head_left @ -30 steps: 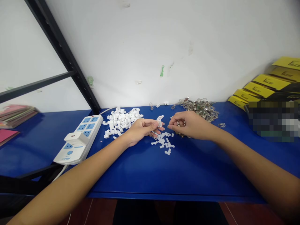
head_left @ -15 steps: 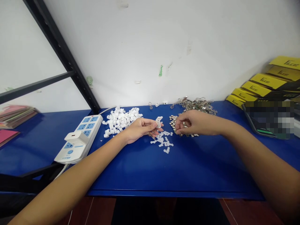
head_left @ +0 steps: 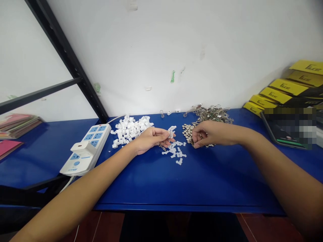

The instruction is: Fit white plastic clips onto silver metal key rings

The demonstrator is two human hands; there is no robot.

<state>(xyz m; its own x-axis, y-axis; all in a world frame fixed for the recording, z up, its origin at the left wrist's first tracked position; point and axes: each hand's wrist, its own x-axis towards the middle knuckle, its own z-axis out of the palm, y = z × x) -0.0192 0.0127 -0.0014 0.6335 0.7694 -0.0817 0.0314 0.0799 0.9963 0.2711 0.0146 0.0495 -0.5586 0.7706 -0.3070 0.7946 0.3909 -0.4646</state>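
Note:
Between thumb and fingers my left hand [head_left: 153,138] holds a small white plastic piece [head_left: 171,131] with its flap raised. Some small metallic bits show under those fingers. My right hand [head_left: 210,133] is bent down with curled fingers at the pile of round silver discs [head_left: 187,131]; its fingertips are close together, and whether they grip a disc is hidden. Small flat white pieces [head_left: 178,151] lie scattered between and below the hands. A heap of white plastic housings [head_left: 131,128] is behind my left hand. Behind my right hand lies a tangle of wired parts [head_left: 214,113].
At left a white power strip [head_left: 88,146] with a plugged-in adapter lies on the blue table [head_left: 161,188]. Stacked papers [head_left: 20,124] are farther left, past a black metal frame [head_left: 68,53]. Yellow boxes [head_left: 287,86] and a dark device [head_left: 280,131] are at right.
My right hand has shifted slightly right and down over the discs, uncovering more of them. My left hand keeps its hold on the white piece and has barely moved.

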